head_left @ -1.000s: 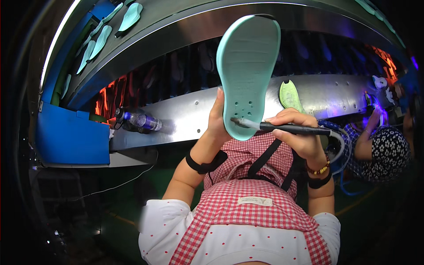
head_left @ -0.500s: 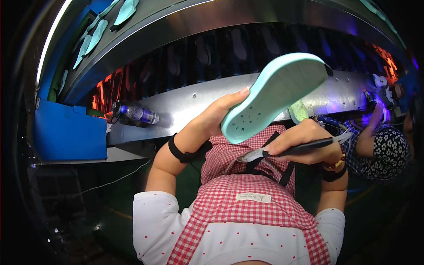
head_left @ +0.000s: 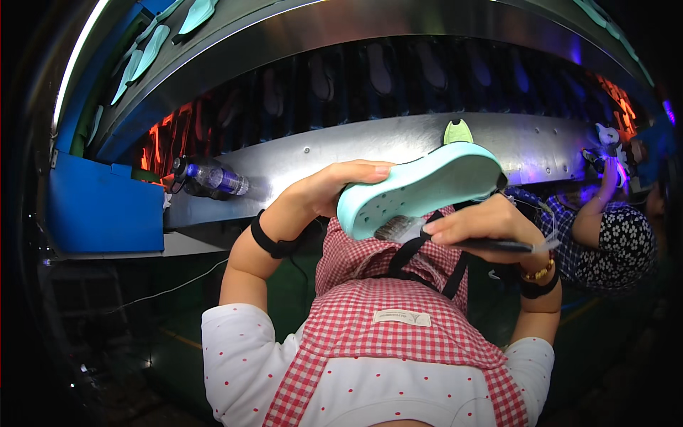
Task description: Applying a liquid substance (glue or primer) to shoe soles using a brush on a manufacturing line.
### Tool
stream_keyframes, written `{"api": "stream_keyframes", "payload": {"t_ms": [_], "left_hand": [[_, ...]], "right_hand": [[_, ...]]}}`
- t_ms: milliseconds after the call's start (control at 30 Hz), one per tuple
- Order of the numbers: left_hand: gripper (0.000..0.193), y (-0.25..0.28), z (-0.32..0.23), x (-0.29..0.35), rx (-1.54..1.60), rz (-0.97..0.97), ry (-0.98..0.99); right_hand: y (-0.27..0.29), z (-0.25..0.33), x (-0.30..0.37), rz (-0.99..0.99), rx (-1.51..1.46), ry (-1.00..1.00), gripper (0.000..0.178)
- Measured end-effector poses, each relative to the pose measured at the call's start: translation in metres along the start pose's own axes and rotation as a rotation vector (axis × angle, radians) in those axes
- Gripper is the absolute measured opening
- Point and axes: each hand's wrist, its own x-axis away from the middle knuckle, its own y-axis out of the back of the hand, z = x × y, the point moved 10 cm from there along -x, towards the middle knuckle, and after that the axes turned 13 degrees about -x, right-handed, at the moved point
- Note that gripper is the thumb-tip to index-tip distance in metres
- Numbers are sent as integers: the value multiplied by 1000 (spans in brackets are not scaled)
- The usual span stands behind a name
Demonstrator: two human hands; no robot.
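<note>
A mint-green shoe sole (head_left: pixel 427 186) hangs tilted in front of my apron, its concave face partly toward me and small holes near its left end. My left hand (head_left: pixel 331 186) grips that left end, thumb on the upper edge. My right hand (head_left: pixel 487 224) holds a brush (head_left: pixel 400 229) with a dark handle and pale bristles. The bristles lie against the sole's lower left edge, or just in front of it; which one is hard to tell. Beyond the sole, a yellow-green piece (head_left: pixel 457 132) shows on the metal ledge, partly hidden.
A clear bottle (head_left: pixel 217 178) with a dark cap lies on the metal ledge (head_left: pixel 284 164) at left. Several dark sole shapes fill the slot behind it. More mint soles (head_left: pixel 151 53) rest on the upper belt. A co-worker (head_left: pixel 615 238) sits at right; a blue box (head_left: pixel 107 206) stands left.
The sole has come down toward me and tipped flatter. The brush has moved up to the sole's left end. The yellow-green piece now shows above the sole.
</note>
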Motion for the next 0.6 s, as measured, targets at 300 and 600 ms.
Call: {"api": "stream_keyframes", "payload": {"t_ms": [300,600], "left_hand": [[56,4,-41,55,-191,-510,-161],[28,29,-47,88,-601,-475,-807]], "right_hand": [[8,8,15,-162,110,100,18],[7,9,18,-224,163,116,20]]}}
